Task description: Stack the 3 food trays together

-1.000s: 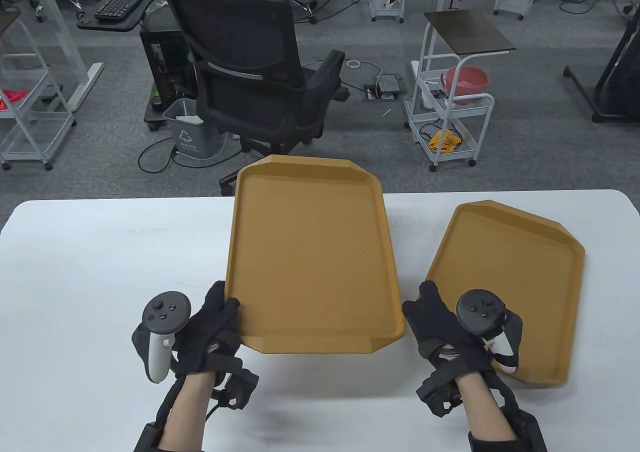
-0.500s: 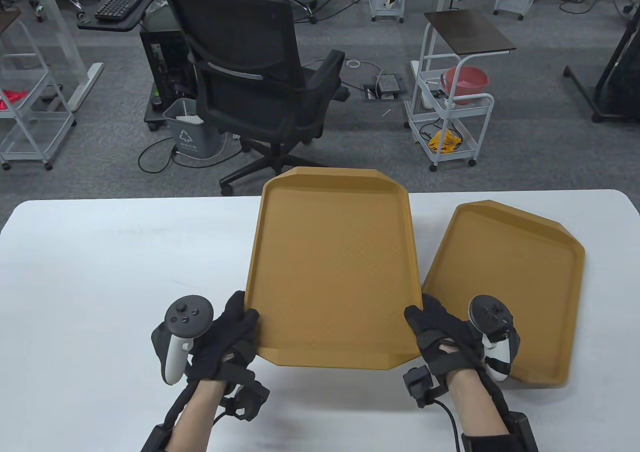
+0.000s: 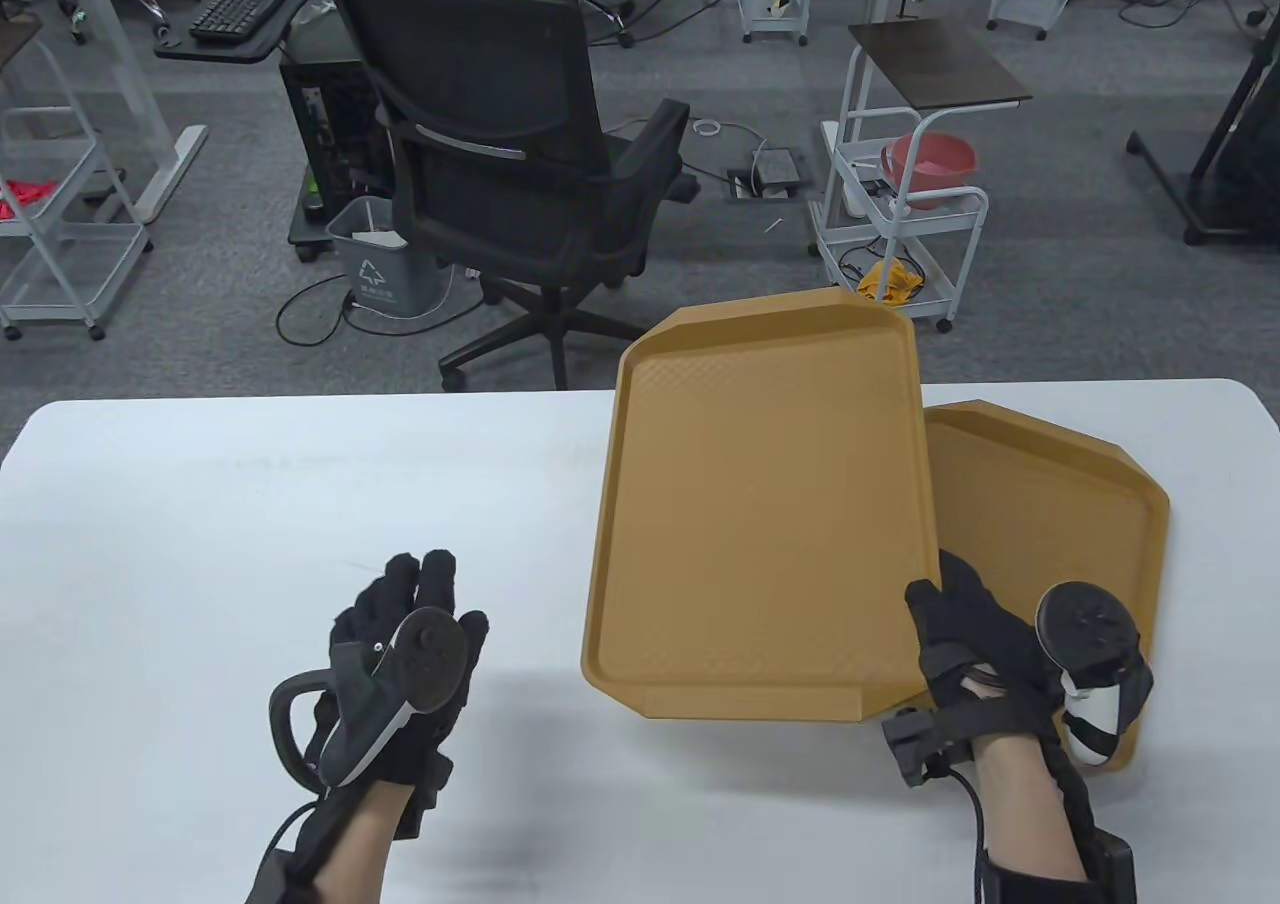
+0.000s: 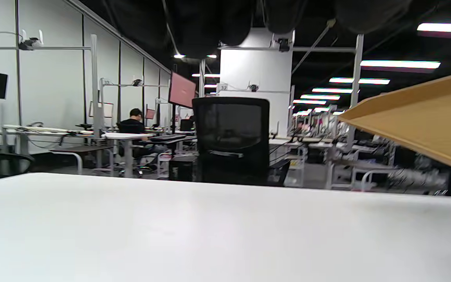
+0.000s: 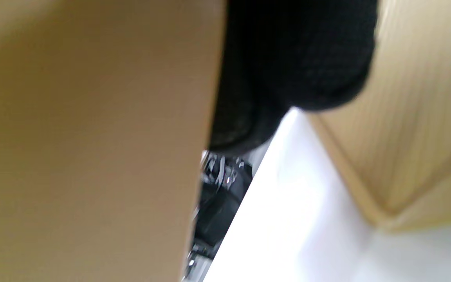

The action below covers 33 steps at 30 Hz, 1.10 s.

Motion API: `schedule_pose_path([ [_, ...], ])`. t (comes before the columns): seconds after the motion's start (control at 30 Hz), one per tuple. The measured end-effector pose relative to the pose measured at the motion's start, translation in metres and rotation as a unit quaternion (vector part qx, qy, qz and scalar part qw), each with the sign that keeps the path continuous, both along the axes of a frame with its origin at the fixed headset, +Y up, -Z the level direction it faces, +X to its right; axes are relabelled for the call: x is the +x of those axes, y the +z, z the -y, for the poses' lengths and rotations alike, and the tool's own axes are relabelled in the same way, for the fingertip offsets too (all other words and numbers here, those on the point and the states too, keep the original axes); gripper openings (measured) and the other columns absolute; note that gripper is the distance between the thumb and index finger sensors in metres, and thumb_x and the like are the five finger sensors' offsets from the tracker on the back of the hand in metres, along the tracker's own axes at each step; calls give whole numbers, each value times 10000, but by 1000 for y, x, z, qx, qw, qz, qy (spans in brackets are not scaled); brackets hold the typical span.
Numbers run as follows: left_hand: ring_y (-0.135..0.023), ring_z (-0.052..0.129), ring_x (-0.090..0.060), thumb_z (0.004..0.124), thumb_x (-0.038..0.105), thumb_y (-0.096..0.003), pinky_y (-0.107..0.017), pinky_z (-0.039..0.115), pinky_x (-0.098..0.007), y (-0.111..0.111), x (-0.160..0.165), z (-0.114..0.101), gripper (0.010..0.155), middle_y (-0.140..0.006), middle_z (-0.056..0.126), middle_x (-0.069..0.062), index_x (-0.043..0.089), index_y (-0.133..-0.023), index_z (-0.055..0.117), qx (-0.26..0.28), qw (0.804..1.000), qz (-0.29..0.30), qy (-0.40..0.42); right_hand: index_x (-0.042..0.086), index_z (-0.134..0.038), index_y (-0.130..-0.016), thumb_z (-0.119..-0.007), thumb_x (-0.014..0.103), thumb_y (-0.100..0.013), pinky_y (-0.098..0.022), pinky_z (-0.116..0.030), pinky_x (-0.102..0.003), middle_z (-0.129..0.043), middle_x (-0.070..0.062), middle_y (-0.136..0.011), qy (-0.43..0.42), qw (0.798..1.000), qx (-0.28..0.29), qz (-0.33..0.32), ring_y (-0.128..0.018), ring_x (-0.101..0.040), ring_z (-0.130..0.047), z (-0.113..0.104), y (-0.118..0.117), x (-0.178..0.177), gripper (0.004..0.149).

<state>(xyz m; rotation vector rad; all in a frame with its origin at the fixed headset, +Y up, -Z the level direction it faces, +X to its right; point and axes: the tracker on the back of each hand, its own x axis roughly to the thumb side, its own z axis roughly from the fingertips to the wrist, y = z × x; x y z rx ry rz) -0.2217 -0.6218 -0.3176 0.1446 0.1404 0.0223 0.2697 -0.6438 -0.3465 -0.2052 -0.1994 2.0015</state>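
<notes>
Trays are being counted first in the table view: only two are visible, a lifted tray [image 3: 765, 504] and a resting tray [image 3: 1060, 534] on the table [image 3: 200, 504]; a third may lie nested under either, which cannot be told. Half a second ago the lifted tray was being gripped by both hands; now it is being held by the right hand [image 3: 985, 659] alone at its near right corner, swung rightward and overlapping the resting tray. The left hand [image 3: 400, 664] is released, fingers loosely spread, holding nothing. Stacking is judged nearly begun.

In the left wrist view, the lifted tray's edge [image 4: 417, 121] is being seen tilted above the table.

In the right wrist view, dark gloved fingers [image 5: 296, 58] are being pressed against the tray's underside [image 5: 92, 141].
</notes>
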Motion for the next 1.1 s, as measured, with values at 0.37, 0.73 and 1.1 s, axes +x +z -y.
schedule_pose_path([
  [0.37, -1191, 460, -365, 591, 648, -521, -836, 471, -608, 6, -7, -10, 719, -1254, 353, -9, 381, -1152, 371, -9, 999, 6, 38, 83, -595, -1051, -723, 292, -572, -325, -900, -331, -900, -172, -730, 123, 981, -18, 149, -410, -192, -1054, -24, 11, 63, 539],
  [0.73, -1188, 487, -357, 583, 652, -521, -836, 489, -600, 4, -2, -7, 716, -1250, 389, -3, 387, -1151, 371, -20, 999, 16, 43, 109, -579, -1062, -719, 301, -578, -359, -898, -336, -885, -165, -761, 105, 964, -96, 223, -447, -199, -1050, -19, 6, 113, 538],
  [1.1, -1183, 507, -354, 579, 655, -518, -834, 508, -593, 0, -5, -2, 718, -1248, 406, -2, 385, -1151, 373, -35, 999, 10, 40, 122, -562, -1070, -712, 296, -580, -404, -871, -338, -887, -134, -787, 173, 932, -191, 257, -481, -180, -1034, 13, -6, 139, 541],
])
